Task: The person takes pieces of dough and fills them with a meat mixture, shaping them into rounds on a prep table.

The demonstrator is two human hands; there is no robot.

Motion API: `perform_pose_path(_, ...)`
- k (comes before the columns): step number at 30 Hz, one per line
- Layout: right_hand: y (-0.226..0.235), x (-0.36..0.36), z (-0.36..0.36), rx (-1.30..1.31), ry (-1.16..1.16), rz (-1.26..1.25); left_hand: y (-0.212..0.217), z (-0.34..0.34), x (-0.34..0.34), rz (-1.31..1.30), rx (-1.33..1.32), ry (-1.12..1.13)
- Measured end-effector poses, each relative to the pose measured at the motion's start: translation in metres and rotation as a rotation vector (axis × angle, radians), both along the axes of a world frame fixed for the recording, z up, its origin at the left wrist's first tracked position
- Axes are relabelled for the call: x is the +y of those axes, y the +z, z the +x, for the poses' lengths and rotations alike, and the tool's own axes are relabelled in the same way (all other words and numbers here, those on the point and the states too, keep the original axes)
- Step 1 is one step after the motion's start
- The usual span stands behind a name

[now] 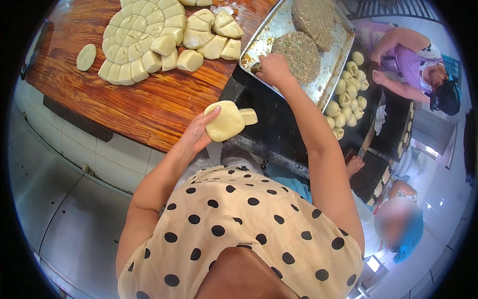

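My left hand (199, 130) holds a flattened round of pale dough (224, 121) above the counter's near edge, thumb on top and fingers underneath. A small cut dough piece (250, 116) shows just right of that round; whether they touch, I cannot tell. My right hand (274, 69) reaches over the near left edge of a metal tray (264, 40), beside a mound of brown, speckled filling (298, 56). Its fingers are closed around a small dark object (256, 68), mostly hidden. A second filling mound (314, 20) lies farther back in the tray.
On the wooden board (164, 102) lie a scored dough slab (134, 37), loose dough chunks (214, 45) and a flat dough oval (86, 57). Filled dough balls (351, 92) stand right of the tray. Two co-workers, one in purple (398, 50), one in a blue cap (411, 239), are at the right.
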State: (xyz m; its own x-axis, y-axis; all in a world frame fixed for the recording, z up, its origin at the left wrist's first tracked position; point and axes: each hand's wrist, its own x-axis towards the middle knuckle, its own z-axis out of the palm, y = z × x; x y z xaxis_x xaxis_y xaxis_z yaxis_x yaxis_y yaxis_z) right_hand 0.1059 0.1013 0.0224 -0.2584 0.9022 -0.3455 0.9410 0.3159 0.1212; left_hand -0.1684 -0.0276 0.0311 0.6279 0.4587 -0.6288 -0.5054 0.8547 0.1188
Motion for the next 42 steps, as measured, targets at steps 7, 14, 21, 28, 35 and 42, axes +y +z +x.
perform_pose_path(7,0.005,0.027,0.002,0.012,-0.158,-0.354,0.01,0.001,0.012,0.077,-0.008,-0.064)
perform_pose_path(14,0.025,0.003,0.037,0.859,-0.554,-0.017,-0.003,0.032,0.045,0.155,-0.002,0.023)
perform_pose_path(21,0.093,-0.088,-0.014,1.094,-0.345,0.445,0.04,0.098,0.075,0.126,-0.312,0.158)
perform_pose_path(28,0.091,-0.132,0.007,1.032,-0.394,0.59,0.058,0.16,0.061,0.314,-0.084,0.051)
perform_pose_path(35,0.1,-0.17,0.064,1.861,-1.056,0.663,0.098,0.226,0.036,0.106,-0.126,-0.016)
perform_pose_path(42,0.111,-0.189,0.095,2.237,-1.252,0.78,0.115,0.289,-0.007,0.256,-0.026,-0.134)
